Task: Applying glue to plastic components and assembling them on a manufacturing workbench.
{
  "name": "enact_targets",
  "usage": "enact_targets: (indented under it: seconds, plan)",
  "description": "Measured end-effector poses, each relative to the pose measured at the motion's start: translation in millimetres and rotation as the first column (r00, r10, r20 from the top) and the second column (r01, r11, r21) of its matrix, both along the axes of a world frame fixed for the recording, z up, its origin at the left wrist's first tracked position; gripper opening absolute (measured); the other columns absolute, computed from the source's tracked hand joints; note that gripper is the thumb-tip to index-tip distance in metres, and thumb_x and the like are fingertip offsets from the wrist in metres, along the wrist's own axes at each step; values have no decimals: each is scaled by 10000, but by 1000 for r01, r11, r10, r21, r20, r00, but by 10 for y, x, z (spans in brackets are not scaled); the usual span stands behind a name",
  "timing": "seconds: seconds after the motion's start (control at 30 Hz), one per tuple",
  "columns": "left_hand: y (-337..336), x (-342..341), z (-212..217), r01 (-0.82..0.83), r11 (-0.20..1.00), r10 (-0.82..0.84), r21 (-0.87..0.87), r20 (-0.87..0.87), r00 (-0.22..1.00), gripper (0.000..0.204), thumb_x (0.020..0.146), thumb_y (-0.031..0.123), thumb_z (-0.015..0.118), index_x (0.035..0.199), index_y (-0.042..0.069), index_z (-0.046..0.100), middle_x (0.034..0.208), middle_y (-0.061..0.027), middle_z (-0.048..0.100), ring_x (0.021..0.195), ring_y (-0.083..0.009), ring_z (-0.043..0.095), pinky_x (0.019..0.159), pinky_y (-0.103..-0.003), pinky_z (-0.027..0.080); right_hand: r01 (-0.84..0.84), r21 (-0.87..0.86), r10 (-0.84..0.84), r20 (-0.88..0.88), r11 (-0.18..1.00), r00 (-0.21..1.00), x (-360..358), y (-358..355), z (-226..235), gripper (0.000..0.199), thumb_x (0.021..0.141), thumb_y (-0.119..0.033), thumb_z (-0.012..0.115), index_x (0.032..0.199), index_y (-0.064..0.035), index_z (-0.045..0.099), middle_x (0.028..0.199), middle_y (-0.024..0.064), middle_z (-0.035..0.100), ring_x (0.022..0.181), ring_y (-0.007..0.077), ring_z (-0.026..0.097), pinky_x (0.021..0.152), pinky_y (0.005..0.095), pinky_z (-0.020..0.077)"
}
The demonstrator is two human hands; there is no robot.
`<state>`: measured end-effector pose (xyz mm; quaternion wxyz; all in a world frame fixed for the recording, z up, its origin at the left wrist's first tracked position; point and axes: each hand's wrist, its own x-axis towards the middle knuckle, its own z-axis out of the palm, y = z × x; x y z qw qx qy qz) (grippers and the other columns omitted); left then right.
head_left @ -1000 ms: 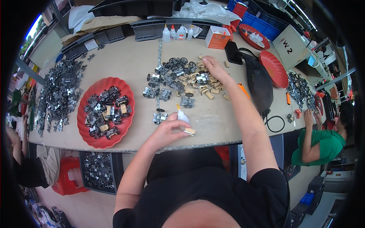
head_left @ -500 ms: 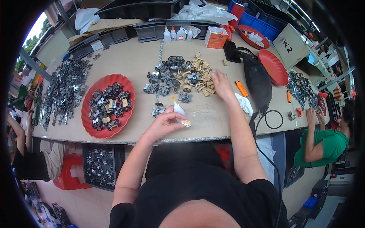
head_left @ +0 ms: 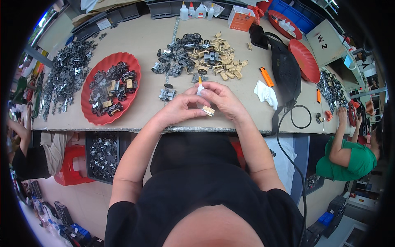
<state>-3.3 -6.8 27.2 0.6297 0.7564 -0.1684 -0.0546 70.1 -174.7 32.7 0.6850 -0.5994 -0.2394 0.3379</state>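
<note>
Near the table's front edge, my left hand [head_left: 179, 110] is closed, pinching a small tan toy car body [head_left: 208, 110] between thumb and fingers. My right hand [head_left: 224, 101] has its fingers closed around a white glue bottle [head_left: 200, 89] whose yellow nozzle points up. The hands nearly touch, and they hide the bottle's lower part. Beyond them lie a heap of tan car bodies [head_left: 236, 68] and a heap of dark toy car chassis [head_left: 177, 55] with black wheels. A few single chassis [head_left: 167, 94] lie just left of the bottle.
A red scalloped plate [head_left: 87, 101] of assembled toy cars is on the left, beside a grey parts heap [head_left: 68, 72]. Rightward are an orange lighter-shaped object [head_left: 266, 77], white tissue [head_left: 265, 94], a black bag [head_left: 286, 66] and its cord. A person in green [head_left: 339, 158] works at far right.
My right hand has left the tan heap, come back toward my left hand and taken hold of the glue bottle. The left still pinches the tan car body. The whole view has shifted somewhat.
</note>
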Motion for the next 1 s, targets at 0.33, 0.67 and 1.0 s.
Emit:
enact_targets:
  seconds: [0.33,0.67,1.0]
  plan:
    - [-69,42,-21,-75,986,66,-147,-62,996,230,749,59,698,971,22,650,1262,-116,439,1200,-214,418,962,-324,382,179,228,-153,-126,957,980,-25,46,-150,312,929,-204,499,1171,-8,513,1056,74,585,956,132,558,833,273,466]
    - [-94,-179,-208,-386,878,330,-283,-225,917,263,857,13,571,1115,-33,550,1034,-85,593,931,-130,582,840,-258,473,356,220,-307,-226,908,925,54,-280,-117,387,936,-233,446,1248,-5,417,934,117,581,753,187,599,586,283,458]
    - [-189,-175,-279,-500,746,393,-440,-316,864,273,847,-5,579,1111,-42,521,943,-84,624,857,-118,599,778,-246,506,323,272,-259,-244,907,934,-35,-460,-136,234,847,-74,598,1057,4,529,950,91,599,738,130,572,612,230,442]
